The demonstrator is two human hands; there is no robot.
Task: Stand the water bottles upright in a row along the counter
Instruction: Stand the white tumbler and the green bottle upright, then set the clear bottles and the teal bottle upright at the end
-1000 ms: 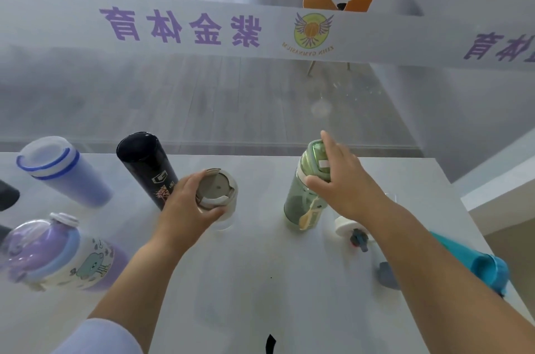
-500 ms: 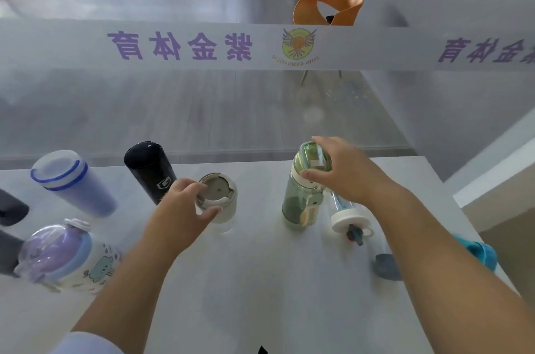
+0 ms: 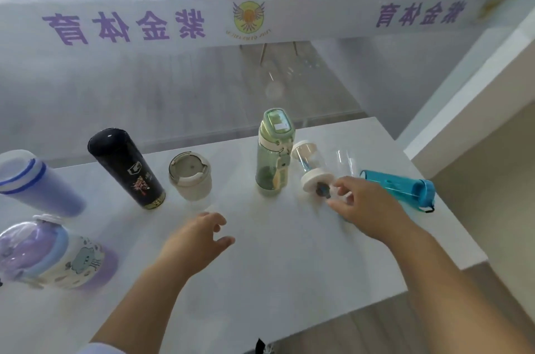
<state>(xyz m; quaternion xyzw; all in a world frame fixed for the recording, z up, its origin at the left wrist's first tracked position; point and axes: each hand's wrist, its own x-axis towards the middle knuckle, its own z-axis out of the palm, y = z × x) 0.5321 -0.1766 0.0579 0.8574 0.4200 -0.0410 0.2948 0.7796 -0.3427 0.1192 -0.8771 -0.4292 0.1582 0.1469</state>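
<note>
head | your hands have left green bottle (image 3: 272, 162) and beige cup (image 3: 191, 180), both upright | left hand (image 3: 199, 237) hovers, fingers apart | right hand (image 3: 367, 209) spread beside clear bottle (image 3: 308, 158), lying cap toward you | teal bottle (image 3: 396, 185) lies along tabletop (image 3: 289, 266) right edge | near side free

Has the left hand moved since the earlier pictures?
Yes. The left hand, which gripped the short beige lidded cup, has drawn back toward the person and now hovers open, apart from that standing cup.

紫金体育, mirrored, on the frosted glass strip (image 3: 318, 20).
</note>
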